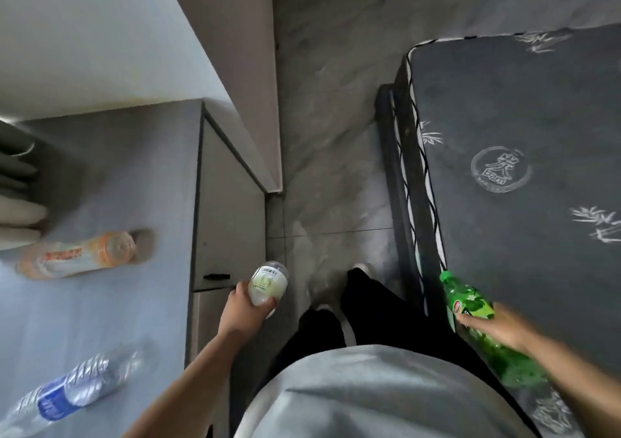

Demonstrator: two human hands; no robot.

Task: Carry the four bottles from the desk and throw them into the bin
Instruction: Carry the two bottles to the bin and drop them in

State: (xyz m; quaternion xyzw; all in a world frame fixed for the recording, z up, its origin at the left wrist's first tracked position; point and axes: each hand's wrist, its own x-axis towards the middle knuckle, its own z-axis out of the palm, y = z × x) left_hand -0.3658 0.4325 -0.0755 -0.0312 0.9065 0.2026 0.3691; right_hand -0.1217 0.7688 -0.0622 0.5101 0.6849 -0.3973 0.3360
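Carrying now: two bottles in hand, two left lying on the surface (pixel 111 175), no bin anywhere in view.
Bed (pixel 524 182): close on the right, its corner just beside the green bottle; a swing of that arm could knock the bottle against the frame.
Floor (pixel 336 108): a narrow strip between the drawers and the bed, so turning with both hands full looks tight.
Clear bottle (pixel 64 394): lying on its side near the front of the surface, blue label up; being round, it could roll off if the surface gets bumped.
Orange bottle (pixel 77 252): also on its side, further back, beside folded cloth.
Green bottle (pixel 477 316): gripped round the middle, cap pointing forward, the long body sticking out both ways, likely to twist if the grip slackens.
White bottle (pixel 268 283): short and smooth, held from below, so a slip is my main worry.
Right hand (pixel 494 326): fingers wrapped round the green bottle, though blurred.
Left hand (pixel 245 306): fingers curled under and round the white bottle.
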